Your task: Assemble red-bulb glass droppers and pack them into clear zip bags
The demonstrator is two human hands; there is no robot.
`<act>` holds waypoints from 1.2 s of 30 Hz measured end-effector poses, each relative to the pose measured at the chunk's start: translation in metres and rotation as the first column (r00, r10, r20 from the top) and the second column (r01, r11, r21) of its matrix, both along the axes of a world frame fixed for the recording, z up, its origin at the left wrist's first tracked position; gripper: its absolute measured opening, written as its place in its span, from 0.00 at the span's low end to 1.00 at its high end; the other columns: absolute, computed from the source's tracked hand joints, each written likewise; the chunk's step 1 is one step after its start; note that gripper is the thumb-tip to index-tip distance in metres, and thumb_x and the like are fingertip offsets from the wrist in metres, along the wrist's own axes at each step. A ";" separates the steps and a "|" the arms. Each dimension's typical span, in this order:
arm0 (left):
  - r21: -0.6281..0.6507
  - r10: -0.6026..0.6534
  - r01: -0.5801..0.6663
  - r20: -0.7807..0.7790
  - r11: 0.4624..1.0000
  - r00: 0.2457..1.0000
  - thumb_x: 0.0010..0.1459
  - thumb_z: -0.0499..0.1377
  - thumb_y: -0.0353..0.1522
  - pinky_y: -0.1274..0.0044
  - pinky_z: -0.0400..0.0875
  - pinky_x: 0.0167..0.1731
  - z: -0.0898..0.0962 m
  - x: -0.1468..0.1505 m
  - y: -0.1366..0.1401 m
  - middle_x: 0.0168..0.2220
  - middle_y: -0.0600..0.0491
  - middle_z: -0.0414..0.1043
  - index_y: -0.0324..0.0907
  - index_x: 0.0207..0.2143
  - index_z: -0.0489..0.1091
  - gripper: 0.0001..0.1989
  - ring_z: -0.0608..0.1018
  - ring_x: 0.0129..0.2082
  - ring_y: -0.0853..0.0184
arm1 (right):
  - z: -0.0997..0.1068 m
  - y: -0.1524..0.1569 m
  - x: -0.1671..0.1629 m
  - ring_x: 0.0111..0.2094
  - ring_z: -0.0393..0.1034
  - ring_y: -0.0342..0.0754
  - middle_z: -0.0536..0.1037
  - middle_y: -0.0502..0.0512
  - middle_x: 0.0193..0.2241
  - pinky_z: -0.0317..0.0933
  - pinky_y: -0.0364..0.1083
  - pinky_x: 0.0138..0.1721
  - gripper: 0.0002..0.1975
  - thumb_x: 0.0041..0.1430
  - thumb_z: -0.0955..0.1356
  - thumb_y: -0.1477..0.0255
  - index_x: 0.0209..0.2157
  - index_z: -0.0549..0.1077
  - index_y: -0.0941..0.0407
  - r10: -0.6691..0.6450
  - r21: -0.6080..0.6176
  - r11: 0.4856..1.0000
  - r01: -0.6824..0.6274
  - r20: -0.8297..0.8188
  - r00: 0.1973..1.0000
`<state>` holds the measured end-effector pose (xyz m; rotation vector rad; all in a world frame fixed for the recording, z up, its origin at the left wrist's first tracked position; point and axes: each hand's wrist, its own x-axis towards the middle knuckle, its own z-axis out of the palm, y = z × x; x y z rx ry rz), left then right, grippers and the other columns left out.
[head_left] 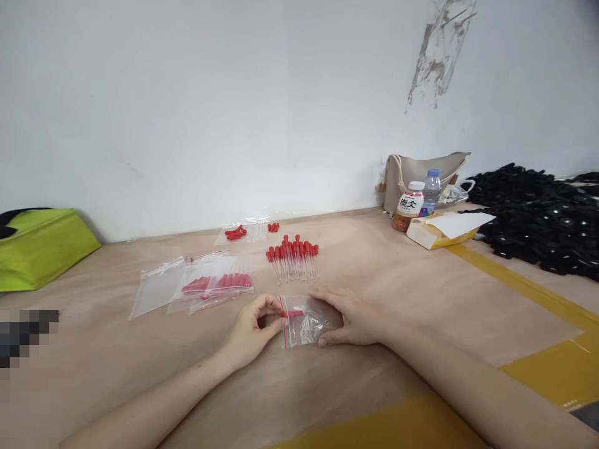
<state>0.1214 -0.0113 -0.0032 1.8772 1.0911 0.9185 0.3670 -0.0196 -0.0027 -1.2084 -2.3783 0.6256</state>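
A small clear zip bag (309, 330) with a red line along its mouth lies in front of me, mouth to the left. A red dropper bulb (294, 313) shows at that mouth, partly inside; its tube is hard to make out through the plastic. My left hand (256, 329) pinches at the bulb's left end, thumb and index finger curled. Across the bag's right part, my right hand (352, 317) grips it, thumb at the near edge and fingers at the far edge. Just beyond lie several red-topped glass droppers (294, 255) in a fanned row.
Filled zip bags with red bulbs (229, 280) overlap at left, beside a flat bag (158, 287). More red bulbs (235, 232) lie near the wall. A green bag (47, 249) stands far left; bottles (408, 209), a box (425, 236) and a black pile (538, 218) are at right.
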 end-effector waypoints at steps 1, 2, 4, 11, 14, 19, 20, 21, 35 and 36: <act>0.016 0.020 -0.020 -0.044 1.000 0.999 0.49 0.59 0.35 0.76 0.65 0.33 0.000 0.003 0.001 0.30 0.55 0.69 0.43 0.30 0.63 0.07 0.72 0.31 0.68 | 0.000 0.000 0.000 0.55 0.53 0.57 0.59 0.59 0.56 0.49 0.56 0.54 0.45 0.39 0.68 0.48 0.57 0.56 0.55 0.001 0.006 1.000 -0.001 -0.002 1.000; 0.029 0.042 -0.040 -0.088 0.999 0.995 0.49 0.59 0.36 0.77 0.64 0.29 0.000 0.005 0.001 0.28 0.55 0.69 0.43 0.29 0.62 0.08 0.70 0.28 0.69 | -0.001 0.001 0.000 0.55 0.53 0.57 0.59 0.59 0.56 0.49 0.56 0.54 0.45 0.39 0.68 0.48 0.57 0.56 0.55 0.003 0.012 1.000 -0.003 -0.002 1.000; 0.044 0.069 -0.063 -0.164 0.997 0.984 0.48 0.59 0.37 0.79 0.60 0.24 -0.001 0.008 0.003 0.25 0.57 0.67 0.42 0.27 0.61 0.10 0.66 0.23 0.70 | -0.001 0.001 0.000 0.54 0.54 0.57 0.60 0.59 0.55 0.49 0.56 0.54 0.45 0.39 0.68 0.48 0.57 0.56 0.55 0.004 0.019 1.000 -0.004 0.004 1.000; 0.106 0.053 -0.032 -0.204 0.994 0.978 0.45 0.59 0.33 0.79 0.57 0.24 -0.007 -0.003 0.010 0.25 0.56 0.65 0.42 0.24 0.63 0.06 0.65 0.24 0.69 | 0.002 0.000 0.003 0.56 0.52 0.55 0.58 0.59 0.57 0.50 0.53 0.55 0.44 0.41 0.68 0.50 0.57 0.56 0.55 -0.003 0.032 0.999 0.004 -0.035 0.999; 0.147 0.108 -0.093 -0.103 0.985 0.989 0.46 0.56 0.29 0.78 0.59 0.27 -0.004 -0.011 0.024 0.26 0.55 0.66 0.42 0.26 0.64 0.02 0.68 0.26 0.68 | 0.002 0.000 0.004 0.55 0.54 0.55 0.59 0.59 0.56 0.51 0.53 0.54 0.42 0.42 0.68 0.50 0.56 0.57 0.55 -0.004 0.009 1.000 0.004 -0.039 0.999; 0.388 0.247 -0.130 -0.269 0.913 0.931 0.48 0.56 0.35 0.72 0.62 0.39 0.021 -0.001 0.079 0.38 0.50 0.68 0.44 0.36 0.69 0.11 0.69 0.39 0.61 | 0.003 0.000 0.004 0.55 0.54 0.56 0.59 0.58 0.56 0.51 0.55 0.54 0.42 0.42 0.68 0.50 0.56 0.57 0.54 -0.014 -0.030 0.999 0.013 -0.020 1.000; 0.437 0.278 -0.116 -0.327 0.892 0.903 0.49 0.56 0.37 0.70 0.59 0.44 0.026 0.005 0.093 0.40 0.49 0.68 0.44 0.38 0.69 0.13 0.67 0.43 0.59 | 0.003 0.000 0.004 0.55 0.53 0.56 0.59 0.58 0.56 0.50 0.55 0.54 0.42 0.42 0.68 0.50 0.56 0.57 0.54 -0.013 -0.030 0.999 0.012 -0.018 1.000; 0.457 0.310 -0.120 -0.367 0.881 0.877 0.50 0.56 0.38 0.69 0.56 0.48 0.031 0.012 0.108 0.42 0.48 0.67 0.44 0.39 0.70 0.14 0.65 0.46 0.58 | 0.004 0.000 0.004 0.56 0.53 0.56 0.58 0.58 0.57 0.50 0.55 0.55 0.42 0.42 0.68 0.50 0.57 0.57 0.54 -0.012 -0.028 1.000 0.012 -0.016 1.000; 0.267 0.277 -0.193 -0.325 0.944 0.904 0.43 0.60 0.40 0.68 0.57 0.45 0.055 0.074 0.196 0.34 0.50 0.71 0.42 0.18 0.70 0.11 0.66 0.46 0.56 | 0.002 0.003 0.003 0.56 0.52 0.56 0.59 0.57 0.56 0.49 0.54 0.55 0.43 0.40 0.67 0.48 0.56 0.58 0.54 -0.010 -0.034 0.999 0.010 -0.009 1.000; 0.268 0.262 -0.185 -0.289 0.945 0.921 0.44 0.60 0.40 0.71 0.59 0.42 0.060 0.071 0.194 0.31 0.51 0.71 0.41 0.18 0.70 0.12 0.67 0.43 0.58 | 0.002 0.003 0.003 0.56 0.52 0.56 0.59 0.57 0.56 0.49 0.54 0.55 0.43 0.40 0.68 0.48 0.56 0.58 0.53 -0.009 -0.033 0.999 0.009 -0.008 1.000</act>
